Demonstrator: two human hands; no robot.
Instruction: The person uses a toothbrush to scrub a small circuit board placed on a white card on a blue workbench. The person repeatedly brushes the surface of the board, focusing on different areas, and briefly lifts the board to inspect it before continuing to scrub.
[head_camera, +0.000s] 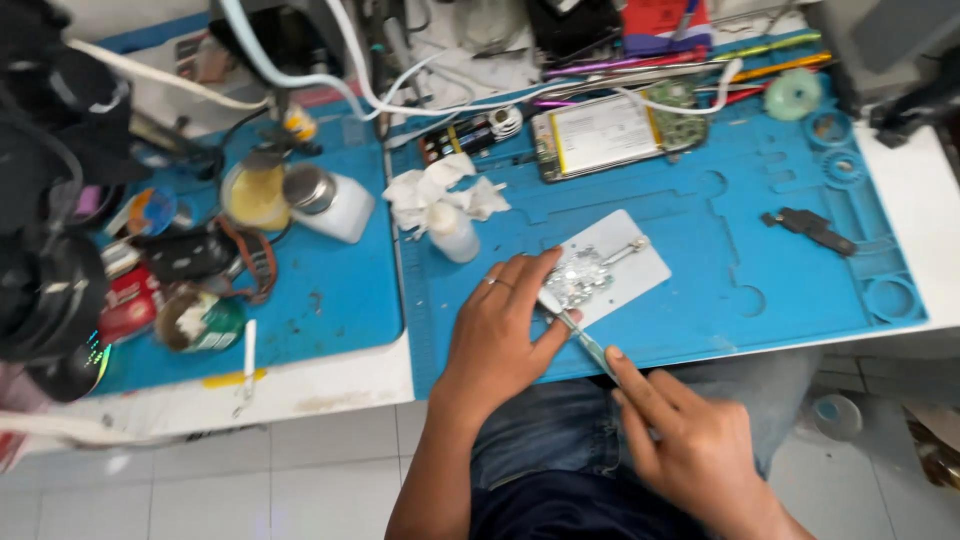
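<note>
From the head view, I am pressing my left hand (500, 330) flat on the edge of the white plate (640, 262), fingers spread and gripping nothing, pinning the small board (578, 277) clamped on it, mid-mat (700, 320). My right hand (690, 440) is pinching the tweezers (585, 340), tips touching the board's near edge. The board is looking thin, stiff, light and fragile, so I am judging its edges the safe hold, not its shiny parts. An opened phone (610, 132) is lying beyond.

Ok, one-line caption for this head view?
Left hand steadies a small circuit board on a white plate while right hand works it with tweezers.
</note>
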